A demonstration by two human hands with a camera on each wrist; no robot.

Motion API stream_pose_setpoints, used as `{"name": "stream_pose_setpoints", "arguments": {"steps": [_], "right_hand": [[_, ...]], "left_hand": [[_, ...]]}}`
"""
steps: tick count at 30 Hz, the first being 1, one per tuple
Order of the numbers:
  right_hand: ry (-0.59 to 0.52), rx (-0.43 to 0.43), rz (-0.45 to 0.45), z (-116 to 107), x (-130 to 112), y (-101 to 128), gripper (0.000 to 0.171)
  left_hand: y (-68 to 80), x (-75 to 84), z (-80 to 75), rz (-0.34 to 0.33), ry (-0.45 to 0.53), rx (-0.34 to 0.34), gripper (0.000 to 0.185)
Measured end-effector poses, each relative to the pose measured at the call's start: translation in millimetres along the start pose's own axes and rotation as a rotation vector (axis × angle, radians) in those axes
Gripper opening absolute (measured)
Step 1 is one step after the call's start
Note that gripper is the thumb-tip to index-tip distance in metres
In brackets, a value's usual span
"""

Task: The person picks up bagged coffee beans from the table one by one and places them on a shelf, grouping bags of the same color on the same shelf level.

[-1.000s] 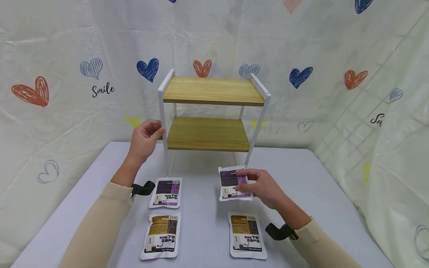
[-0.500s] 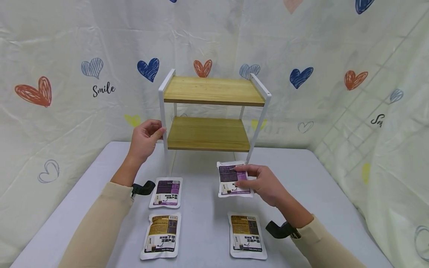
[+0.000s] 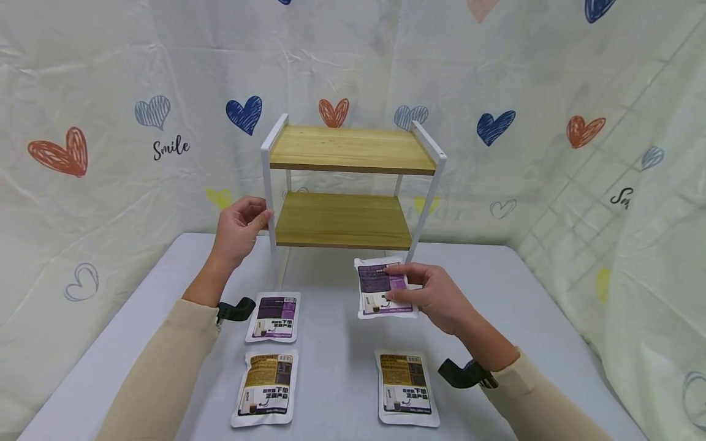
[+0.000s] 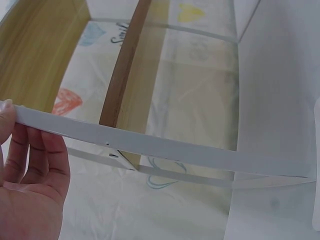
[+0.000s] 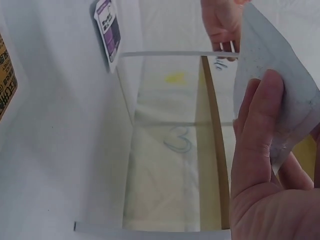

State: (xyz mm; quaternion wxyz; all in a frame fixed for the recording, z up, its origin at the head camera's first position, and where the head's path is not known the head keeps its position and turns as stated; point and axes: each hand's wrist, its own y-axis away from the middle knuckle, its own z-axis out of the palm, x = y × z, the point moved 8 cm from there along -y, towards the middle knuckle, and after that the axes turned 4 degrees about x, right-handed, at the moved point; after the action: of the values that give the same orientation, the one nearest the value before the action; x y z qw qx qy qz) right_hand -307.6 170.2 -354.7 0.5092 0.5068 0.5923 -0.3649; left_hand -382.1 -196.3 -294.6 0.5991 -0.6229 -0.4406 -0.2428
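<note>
My left hand (image 3: 236,234) pinches the left front leg of a two-tier shelf rack (image 3: 344,149) with wooden boards and a white frame. In the left wrist view its thumb and fingers bend around the white leg (image 4: 195,155). My right hand (image 3: 438,300) grips a white pouch with a purple label (image 3: 375,278) by its right edge, label up, held over the table in front of the rack's lower board. From the right wrist view the pouch's plain white back (image 5: 272,52) shows, with fingers pressed against it.
A second purple-labelled pouch (image 3: 273,316) lies flat on the white table (image 3: 336,367), front left of the rack. Nearer lie two brown-labelled pouches, one left (image 3: 267,389) and one right (image 3: 407,389). A curtain printed with hearts (image 3: 358,61) hangs behind.
My right hand has raised the purple-labelled pouch a little, up and slightly left toward the rack. The left hand stays on the leg.
</note>
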Motion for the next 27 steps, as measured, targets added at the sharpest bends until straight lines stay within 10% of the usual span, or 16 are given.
{"name": "stream_pose_setpoints", "arguments": {"steps": [27], "right_hand": [[-0.084, -0.075, -0.107, -1.1, -55.4, 1.3, 0.052]], "left_hand": [[-1.2, -5.7, -0.5, -0.008, 0.003, 0.008, 0.03]]}}
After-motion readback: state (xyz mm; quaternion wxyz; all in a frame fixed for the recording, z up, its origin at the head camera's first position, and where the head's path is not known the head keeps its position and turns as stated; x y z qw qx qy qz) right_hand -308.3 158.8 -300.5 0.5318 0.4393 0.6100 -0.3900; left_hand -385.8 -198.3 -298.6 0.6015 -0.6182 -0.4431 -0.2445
